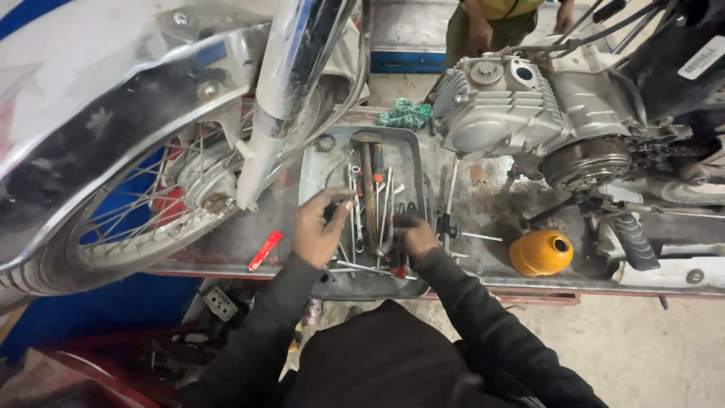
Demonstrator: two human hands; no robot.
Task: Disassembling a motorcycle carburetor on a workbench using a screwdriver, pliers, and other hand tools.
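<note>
Both my hands are down in a grey metal tool tray [313, 178] full of wrenches and a hammer [368, 162]. My left hand [320, 227] is curled over the tray's left side, its fingers closed around a dark tool handle. At the tray's near right my right hand [413, 236] rests on the pile of spanners [384, 198], fingers bent among them; whether it grips one is hidden.
A motorcycle front wheel [143, 204] and chrome fork [283, 98] fill the left. A silver engine [521, 106] sits at the right, with an orange cap [541, 252] and a red tool [265, 249] on the bench. Another person [491, 23] stands beyond.
</note>
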